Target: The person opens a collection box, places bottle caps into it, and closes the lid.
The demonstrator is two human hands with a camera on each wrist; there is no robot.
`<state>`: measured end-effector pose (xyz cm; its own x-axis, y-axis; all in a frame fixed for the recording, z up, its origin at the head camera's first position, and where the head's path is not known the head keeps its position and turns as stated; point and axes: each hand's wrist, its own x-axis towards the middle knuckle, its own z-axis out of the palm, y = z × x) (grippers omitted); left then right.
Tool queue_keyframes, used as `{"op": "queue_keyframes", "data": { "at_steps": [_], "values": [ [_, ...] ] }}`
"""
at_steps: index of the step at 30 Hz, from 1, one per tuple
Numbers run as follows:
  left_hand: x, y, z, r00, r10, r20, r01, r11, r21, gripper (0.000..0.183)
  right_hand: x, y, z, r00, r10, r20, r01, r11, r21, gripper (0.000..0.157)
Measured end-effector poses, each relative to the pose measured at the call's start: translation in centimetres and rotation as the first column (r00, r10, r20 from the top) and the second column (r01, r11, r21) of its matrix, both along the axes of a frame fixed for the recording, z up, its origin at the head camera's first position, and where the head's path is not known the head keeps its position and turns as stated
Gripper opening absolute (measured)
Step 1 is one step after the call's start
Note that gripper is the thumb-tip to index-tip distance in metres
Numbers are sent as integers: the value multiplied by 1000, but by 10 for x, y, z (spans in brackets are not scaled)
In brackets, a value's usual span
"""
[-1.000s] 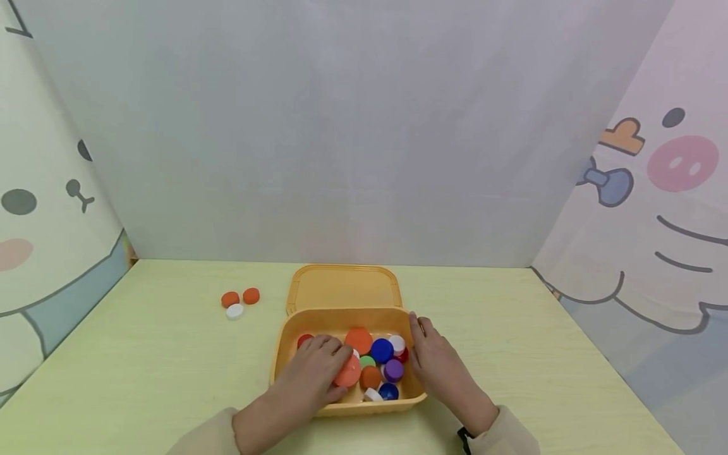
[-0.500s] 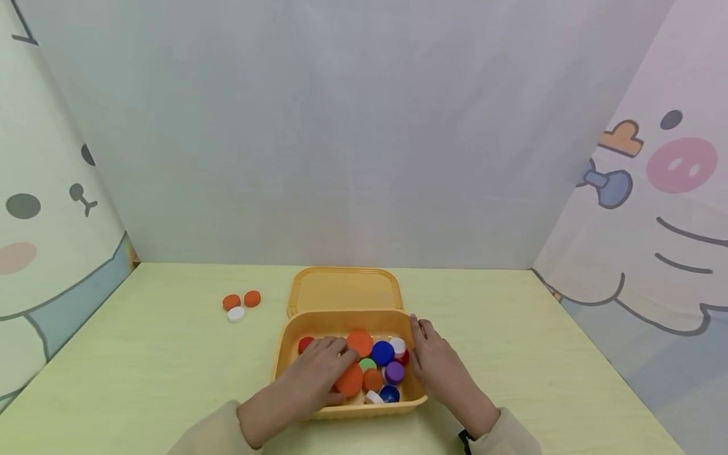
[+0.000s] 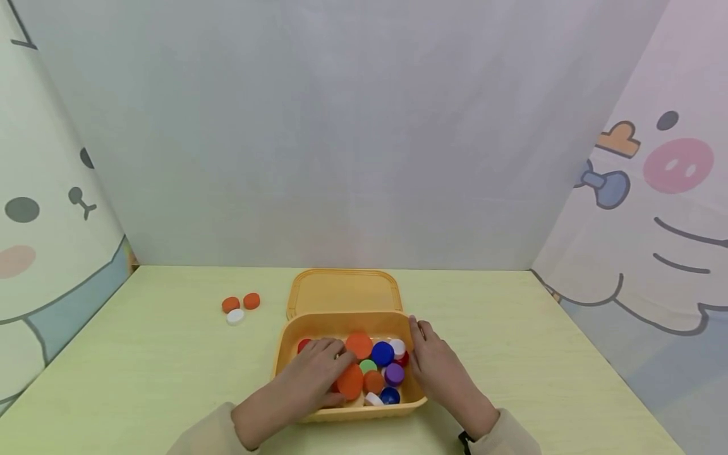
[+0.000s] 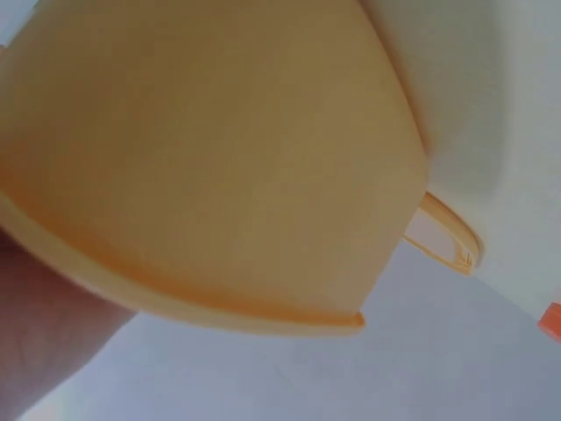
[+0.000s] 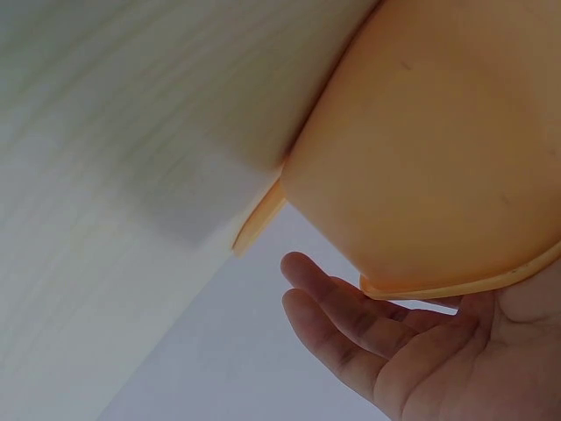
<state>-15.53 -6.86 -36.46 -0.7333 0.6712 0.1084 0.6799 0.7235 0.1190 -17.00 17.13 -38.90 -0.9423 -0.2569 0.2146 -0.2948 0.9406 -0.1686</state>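
In the head view, a yellow-orange plastic box [image 3: 364,412] holds several coloured bottle caps. My left hand [image 3: 318,373] reaches over its left side, with thumb and index finger at opposite edges of a large orange bottle cap [image 3: 350,383]; the other fingers hide caps beneath them. Another large orange cap [image 3: 359,345], a blue cap [image 3: 383,354], a green cap [image 3: 368,366] and a purple cap [image 3: 394,375] lie around it. My right hand [image 3: 438,360] rests against the box's right rim. In the right wrist view, its relaxed fingers [image 5: 337,316] extend past the rim.
A matching lid [image 3: 344,294] lies flat behind the box. Two small orange caps [image 3: 251,301] and a white cap [image 3: 236,316] sit on the light wooden table [image 3: 148,354], left of the lid. A grey cloth [image 3: 341,139] hangs at the back; cartoon-printed cloths flank both sides.
The large orange cap at my left fingers has shifted slightly toward me and turned flatter, and the left index finger has come further over it. My right hand stays at the rim.
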Motion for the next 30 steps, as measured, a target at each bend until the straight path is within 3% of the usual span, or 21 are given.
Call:
{"op": "queue_keyframes", "data": {
  "at_steps": [4, 11, 17, 23, 30],
  "values": [
    [-1, -4, 2, 998, -1, -67, 2, 1000, 24, 42, 0, 0, 0, 1000, -2, -4, 2, 1000, -1, 53],
    [-6, -18, 11, 986, 65, -156, -50, 994, 101, 32, 0, -1, 1, 1000, -6, 9, 6, 1000, 0, 54],
    [-14, -35, 17, 956, 140, -258, -102, 982, 157, 27, 0, -1, 1, 1000, -6, 13, 6, 1000, 3, 54],
    [-24, -58, 20, 930, 229, -289, -181, 966, 182, 29, 0, -1, 1, 1000, -7, 18, 7, 1000, 2, 54],
    [-37, -86, 12, 894, 331, -304, -275, 938, 213, 29, 0, 0, 0, 1000, -3, 11, 3, 1000, -1, 54]
  ]
}}
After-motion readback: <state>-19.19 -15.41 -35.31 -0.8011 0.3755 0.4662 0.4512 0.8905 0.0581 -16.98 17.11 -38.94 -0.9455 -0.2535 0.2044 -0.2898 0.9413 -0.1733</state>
